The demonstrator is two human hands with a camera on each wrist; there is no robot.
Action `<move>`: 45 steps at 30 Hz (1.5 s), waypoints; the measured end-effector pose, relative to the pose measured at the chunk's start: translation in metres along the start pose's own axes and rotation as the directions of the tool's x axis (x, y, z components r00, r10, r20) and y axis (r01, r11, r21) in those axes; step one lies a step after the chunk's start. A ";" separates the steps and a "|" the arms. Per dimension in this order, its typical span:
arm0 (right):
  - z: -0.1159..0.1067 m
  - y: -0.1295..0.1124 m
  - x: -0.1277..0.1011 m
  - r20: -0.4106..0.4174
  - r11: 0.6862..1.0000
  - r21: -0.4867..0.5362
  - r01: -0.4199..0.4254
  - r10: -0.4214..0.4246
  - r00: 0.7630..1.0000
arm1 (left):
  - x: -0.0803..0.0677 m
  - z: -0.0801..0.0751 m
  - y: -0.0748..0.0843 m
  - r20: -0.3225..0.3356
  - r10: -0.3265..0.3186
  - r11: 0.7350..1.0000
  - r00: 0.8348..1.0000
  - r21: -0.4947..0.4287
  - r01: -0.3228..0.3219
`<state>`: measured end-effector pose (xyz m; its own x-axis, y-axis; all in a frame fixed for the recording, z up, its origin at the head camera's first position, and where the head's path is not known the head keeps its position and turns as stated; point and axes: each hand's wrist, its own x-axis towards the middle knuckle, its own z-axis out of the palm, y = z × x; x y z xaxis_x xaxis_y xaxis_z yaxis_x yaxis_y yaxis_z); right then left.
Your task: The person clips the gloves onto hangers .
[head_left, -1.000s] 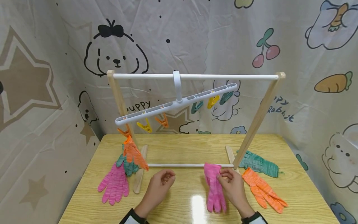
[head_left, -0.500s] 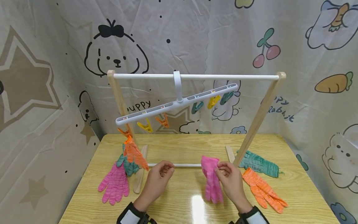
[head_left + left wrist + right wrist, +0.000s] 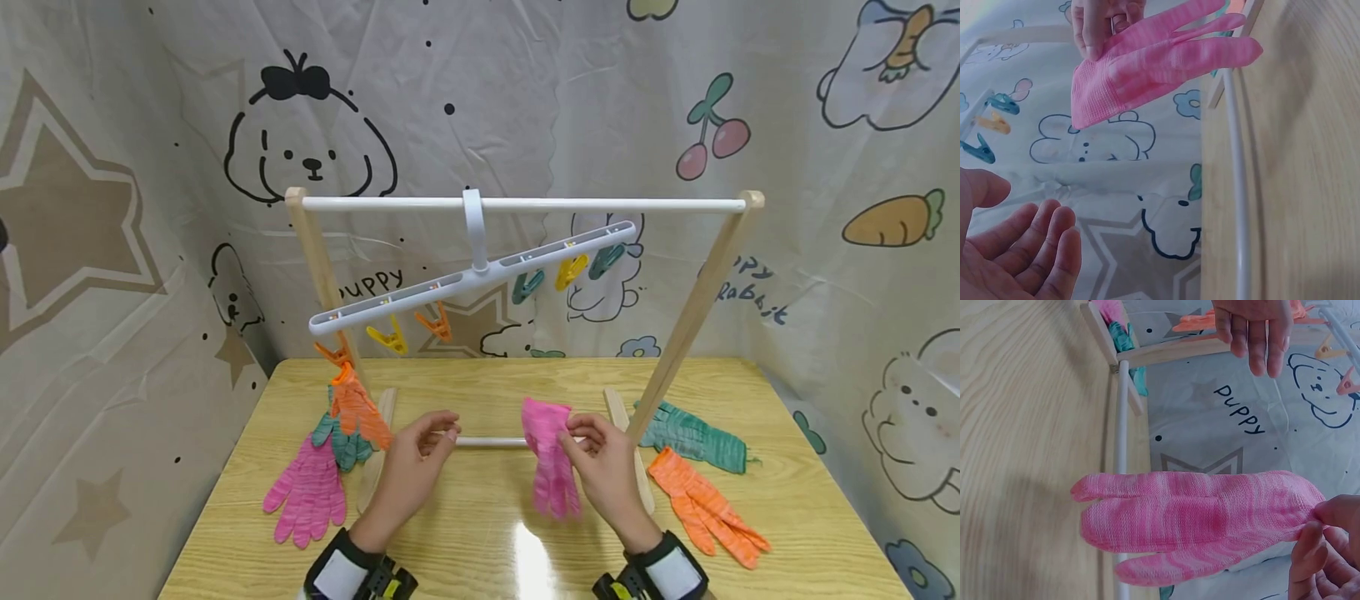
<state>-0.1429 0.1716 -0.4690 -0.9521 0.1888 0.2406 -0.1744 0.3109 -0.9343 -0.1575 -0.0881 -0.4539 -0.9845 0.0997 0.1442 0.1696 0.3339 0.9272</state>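
Cartoon-print curtain [image 3: 150, 167] backs a light wood-grain tabletop [image 3: 487, 550]. On it stands a wooden drying rack [image 3: 693, 308] with a white top bar; a white clip hanger [image 3: 472, 279] hangs from that bar, tilted, with orange, yellow and teal pegs.

Right hand [image 3: 603, 475] pinches a pink glove [image 3: 551, 462] at the cuff, thumb against fingertips, holding it off the tabletop in front of the rack's lower white rail [image 3: 487, 442]. Glove is knit, mottled pink in light and dark streaks, ribbed cuff up, fingers hanging down and lying close together; right wrist view shows it flat and limp [image 3: 1197, 522].

Left hand [image 3: 416, 467] holds nothing, fingers loosely curled, hovering just left of the glove, near the rail.

Orange glove [image 3: 360, 408] hangs from the hanger's leftmost orange peg. Second pink glove [image 3: 307, 492] and a teal glove [image 3: 345, 446] lie at the left foot of the rack. At right lie another teal glove [image 3: 693, 437] and another orange glove [image 3: 705, 508].
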 end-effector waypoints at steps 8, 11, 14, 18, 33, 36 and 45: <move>0.006 -0.011 0.004 0.031 0.999 0.027 -0.022 0.021 0.999 | 0.005 -0.007 0.008 -0.024 0.026 1.000 0.999 0.008 -0.026; 0.009 -0.015 0.006 0.041 1.000 0.022 -0.011 0.010 0.999 | 0.007 -0.010 0.010 -0.049 0.034 0.999 0.998 0.012 -0.033; 0.012 -0.018 0.006 0.039 0.999 0.029 0.014 -0.015 0.999 | 0.010 -0.013 0.011 -0.065 0.043 0.999 0.997 0.014 -0.042; 0.017 -0.023 0.008 0.029 0.999 0.035 0.038 -0.039 0.999 | 0.011 -0.017 0.014 -0.068 0.042 0.999 0.997 -0.005 -0.043; 0.039 -0.046 0.016 0.070 0.991 0.082 0.108 -0.113 0.991 | 0.016 -0.025 0.023 -0.117 -0.013 0.998 0.993 -0.060 0.006; 0.043 -0.051 0.017 0.073 0.990 0.091 0.110 -0.116 0.990 | 0.016 -0.025 0.025 -0.107 -0.021 0.998 0.994 -0.059 0.015; 0.054 -0.061 0.019 0.091 0.986 0.077 0.151 -0.157 0.983 | 0.021 -0.030 0.031 -0.136 -0.016 1.000 0.991 -0.018 0.013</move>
<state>-0.1638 0.1064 -0.4217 -0.9316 0.0518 0.3597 -0.3347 0.2629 -0.9049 -0.1739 -0.1036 -0.4117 -0.9839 -0.0338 0.1754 0.1557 0.3181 0.9352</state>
